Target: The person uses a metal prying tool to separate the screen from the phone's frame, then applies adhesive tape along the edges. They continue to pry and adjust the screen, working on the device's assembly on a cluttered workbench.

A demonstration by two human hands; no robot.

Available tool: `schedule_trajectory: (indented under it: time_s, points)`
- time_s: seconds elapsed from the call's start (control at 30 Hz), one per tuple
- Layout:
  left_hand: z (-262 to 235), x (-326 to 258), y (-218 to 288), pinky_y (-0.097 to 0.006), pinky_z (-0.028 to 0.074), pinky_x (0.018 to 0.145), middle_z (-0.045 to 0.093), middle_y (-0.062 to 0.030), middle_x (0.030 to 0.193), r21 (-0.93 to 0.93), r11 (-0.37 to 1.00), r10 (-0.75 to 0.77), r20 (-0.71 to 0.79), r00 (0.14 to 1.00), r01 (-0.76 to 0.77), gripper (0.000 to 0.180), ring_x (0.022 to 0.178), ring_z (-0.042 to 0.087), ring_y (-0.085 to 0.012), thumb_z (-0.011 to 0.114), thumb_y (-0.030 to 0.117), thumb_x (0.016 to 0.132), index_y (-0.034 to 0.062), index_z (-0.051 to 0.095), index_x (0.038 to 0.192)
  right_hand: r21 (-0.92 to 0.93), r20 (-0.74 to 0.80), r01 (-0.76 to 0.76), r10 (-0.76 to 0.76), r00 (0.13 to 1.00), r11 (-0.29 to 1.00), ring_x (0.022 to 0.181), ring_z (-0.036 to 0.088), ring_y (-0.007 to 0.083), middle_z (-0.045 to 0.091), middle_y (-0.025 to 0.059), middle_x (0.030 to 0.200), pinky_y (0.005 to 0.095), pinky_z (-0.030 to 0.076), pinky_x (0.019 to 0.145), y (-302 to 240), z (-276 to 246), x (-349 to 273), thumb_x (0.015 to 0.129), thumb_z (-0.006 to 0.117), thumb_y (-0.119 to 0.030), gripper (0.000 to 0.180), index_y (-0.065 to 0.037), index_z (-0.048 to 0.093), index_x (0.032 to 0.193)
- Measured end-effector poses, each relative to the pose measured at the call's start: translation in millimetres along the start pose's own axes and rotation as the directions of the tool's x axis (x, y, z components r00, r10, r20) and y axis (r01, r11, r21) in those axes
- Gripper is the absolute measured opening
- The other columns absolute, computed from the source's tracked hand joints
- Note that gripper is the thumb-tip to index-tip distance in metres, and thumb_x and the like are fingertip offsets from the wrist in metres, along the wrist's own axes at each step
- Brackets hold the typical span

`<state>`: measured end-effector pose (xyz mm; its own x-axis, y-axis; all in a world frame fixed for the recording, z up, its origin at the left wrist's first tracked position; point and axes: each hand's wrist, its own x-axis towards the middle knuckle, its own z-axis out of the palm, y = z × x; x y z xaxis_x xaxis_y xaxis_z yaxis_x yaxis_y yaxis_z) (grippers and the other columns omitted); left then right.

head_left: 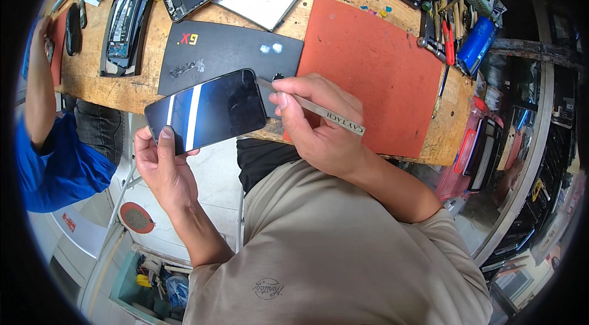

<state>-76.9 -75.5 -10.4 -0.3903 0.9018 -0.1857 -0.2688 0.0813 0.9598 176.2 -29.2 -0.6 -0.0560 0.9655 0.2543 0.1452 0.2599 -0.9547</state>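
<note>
A black smartphone (pixel 224 110) is tilted in front of me, its glossy screen reflecting two white light bars. My left hand (pixel 169 168) grips its lower left end, thumb on the screen edge. My right hand (pixel 328 128) is closed around a flat, thin metal pry tool (pixel 331 117), pinched between thumb and fingers. The tool's tip reaches the phone's right edge; whether it sits in the seam cannot be made out. A small black piece (pixel 278 76) shows by my right index finger, but its kind is unclear. Beneath the phone lies a black mat (pixel 236 49).
A red-orange mat (pixel 374 67) covers the wooden bench (pixel 92 88) to the right. Opened devices (pixel 126 30) with bare boards and batteries lie at the back left. Pliers (pixel 450 46) and a blue cylinder (pixel 477 46) stand at right. Another person's arm (pixel 40 92) rests at far left.
</note>
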Motion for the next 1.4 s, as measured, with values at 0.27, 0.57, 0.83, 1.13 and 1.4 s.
schedule_trajectory:
  time_s: [0.27,0.57,0.83,1.13,1.4]
  points:
    - [0,0,1,-0.026,0.059,0.062,0.075,-0.006,0.106,0.004,1.0,0.007,0.002,1.0,-0.007,0.008,0.083,0.072,-0.0104,0.068,0.008,0.11,0.008,0.061,0.113,-0.043,0.051,0.009,-0.007,0.999,0.999,0.083,0.077,0.0117,0.076,0.012,0.099,0.0242,0.062,0.064,-1,-3,1,0.105,0.066,0.005,0.016,0.004,0.073,0.119]
    - [2,1,1,-0.03,0.062,0.059,0.075,-0.011,0.101,0.009,1.0,0.007,-0.047,0.999,-0.006,0.01,0.076,0.072,-0.0133,0.067,0.007,0.109,0.0039,0.058,0.113,-0.02,0.024,0.008,-0.008,1.0,1.0,0.077,0.072,0.016,0.074,0.0143,0.095,0.0289,0.058,0.065,-5,-1,-2,0.097,0.071,0.01,0.018,0.005,0.071,0.115]
    - [2,0,0,-0.03,0.062,0.059,0.074,-0.0101,0.1,0.001,1.0,0.015,-0.035,0.999,-0.015,0.01,0.076,0.073,-0.0126,0.067,0.008,0.109,0.0042,0.058,0.113,-0.043,0.027,0.041,-0.04,0.999,0.998,0.076,0.073,0.0191,0.074,0.0148,0.094,0.0301,0.058,0.066,-7,-3,-6,0.095,0.071,0.012,0.02,0.005,0.071,0.114]
    - [1,-1,-1,-0.029,0.062,0.059,0.074,-0.0098,0.099,0.021,1.0,0.009,-0.073,0.997,-0.007,0.01,0.076,0.072,-0.0123,0.067,0.008,0.109,0.0044,0.058,0.112,-0.089,0.046,0.075,-0.071,0.996,0.993,0.076,0.072,0.0131,0.076,0.0115,0.092,0.0258,0.057,0.062,-9,-7,-12,0.1,0.069,0.007,0.014,0.004,0.074,0.113]
    - [-3,-1,-2,-0.026,0.062,0.062,0.075,-0.0058,0.105,0.018,1.0,0.018,-0.011,1.0,-0.018,0.006,0.082,0.073,-0.0104,0.066,0.007,0.11,0.0072,0.061,0.114,-0.074,0.064,0.06,-0.055,0.996,0.995,0.075,0.073,0.0141,0.077,0.0126,0.091,0.0262,0.057,0.065,-11,-10,-24,0.098,0.07,0.01,0.019,0.005,0.073,0.116]
